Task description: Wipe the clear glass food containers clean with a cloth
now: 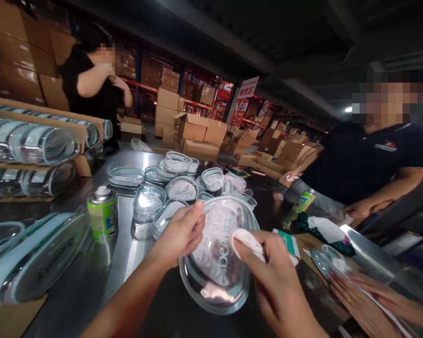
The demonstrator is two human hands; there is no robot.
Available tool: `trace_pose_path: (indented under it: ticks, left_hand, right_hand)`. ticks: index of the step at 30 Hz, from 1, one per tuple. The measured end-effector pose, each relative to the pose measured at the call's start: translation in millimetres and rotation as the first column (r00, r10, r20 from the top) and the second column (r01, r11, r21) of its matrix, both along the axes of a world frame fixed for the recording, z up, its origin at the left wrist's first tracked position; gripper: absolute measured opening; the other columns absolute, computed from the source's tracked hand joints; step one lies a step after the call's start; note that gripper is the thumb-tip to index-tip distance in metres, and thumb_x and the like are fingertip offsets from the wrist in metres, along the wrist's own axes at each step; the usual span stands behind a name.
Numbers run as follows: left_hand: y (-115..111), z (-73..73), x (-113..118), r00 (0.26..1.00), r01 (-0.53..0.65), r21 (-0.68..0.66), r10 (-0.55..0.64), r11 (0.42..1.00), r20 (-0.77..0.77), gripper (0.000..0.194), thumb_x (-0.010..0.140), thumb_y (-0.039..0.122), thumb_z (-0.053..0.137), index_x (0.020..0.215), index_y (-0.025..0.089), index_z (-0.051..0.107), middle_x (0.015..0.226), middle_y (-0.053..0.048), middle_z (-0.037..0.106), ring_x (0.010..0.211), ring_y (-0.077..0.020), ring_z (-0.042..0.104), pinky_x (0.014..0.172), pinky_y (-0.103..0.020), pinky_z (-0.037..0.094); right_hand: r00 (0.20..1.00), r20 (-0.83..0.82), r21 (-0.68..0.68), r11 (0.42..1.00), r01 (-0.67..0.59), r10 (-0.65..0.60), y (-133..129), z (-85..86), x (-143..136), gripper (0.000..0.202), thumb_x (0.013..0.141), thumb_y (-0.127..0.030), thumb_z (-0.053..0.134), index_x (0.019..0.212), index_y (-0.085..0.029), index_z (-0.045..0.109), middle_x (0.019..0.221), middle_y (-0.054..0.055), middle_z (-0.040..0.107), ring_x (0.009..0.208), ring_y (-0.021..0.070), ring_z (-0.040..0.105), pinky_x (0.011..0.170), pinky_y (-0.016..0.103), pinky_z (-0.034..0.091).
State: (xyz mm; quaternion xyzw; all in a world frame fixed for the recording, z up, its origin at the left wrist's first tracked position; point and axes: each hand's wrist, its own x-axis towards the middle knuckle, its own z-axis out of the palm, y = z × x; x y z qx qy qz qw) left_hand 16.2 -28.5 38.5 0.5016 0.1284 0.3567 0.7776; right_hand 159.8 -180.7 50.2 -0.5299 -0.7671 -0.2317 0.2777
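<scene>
My left hand [185, 230] is closed on the upper left rim of a clear oval food container [215, 300], tilted up in front of me. Dark lettering shows on its lid, with a printed paper visible through it. Between the thumb and fingers of my right hand [273, 267] is a bunched white cloth [248, 244], which touches or nearly touches the lid's lettering. Behind the container lies a pile of similar clear containers [182, 188] on the metal table [121, 263]. A green spray can [103, 213] with a white nozzle stands left of that pile.
Containers in cardboard trays [31, 143] are stacked at left, with larger oval ones [52, 263] nearer. At right, another person's hands [352, 291] work beside a clear container. A second green can [304, 202] stands beyond. Two people stand across the table; cartons [197, 129] lie behind.
</scene>
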Motion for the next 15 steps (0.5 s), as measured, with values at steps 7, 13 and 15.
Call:
trace_pose_path:
  ticks: [7,13,15]
  left_hand:
    - [2.5,0.3,-2.9,0.999,0.026,-0.052,-0.025,0.998,0.023,0.049,0.076,0.061,0.062,0.061,0.020,0.041,0.037,0.012,0.028,0.024,-0.0015,0.017,0.027,-0.016,0.008]
    - [3.1,-3.7,6.1,0.993,0.098,-0.056,-0.094,0.994,0.067,0.050,0.076,0.062,0.062,0.062,0.019,0.040,0.037,0.013,0.030,0.024,-0.0012,0.018,0.027,-0.015,0.009]
    - [9.8,-4.1,2.8,0.993,0.060,-0.070,-0.052,0.996,0.109,0.048,0.078,0.059,0.062,0.062,0.019,0.041,0.036,0.013,0.030,0.024,-0.0012,0.018,0.027,-0.015,0.010]
  right_hand:
    - [0.992,-0.026,-0.127,0.984,-0.127,0.125,-0.5,-4.1,12.2,0.053,0.083,0.001,0.039,0.130,-0.022,0.046,0.111,0.009,0.047,0.095,0.0194,0.047,0.078,0.034,0.043]
    - [0.997,-0.071,0.056,0.998,-0.029,0.032,20.4,-3.6,11.8,0.053,0.083,-0.005,0.046,0.130,-0.029,0.050,0.110,0.009,0.053,0.095,0.0228,0.051,0.077,0.039,0.043]
    - [0.976,-0.207,-0.037,0.996,-0.081,0.071,18.9,-15.9,-1.9,0.036,0.081,-0.015,0.058,0.113,-0.031,0.063,0.096,0.006,0.062,0.082,0.0213,0.056,0.070,0.035,0.045]
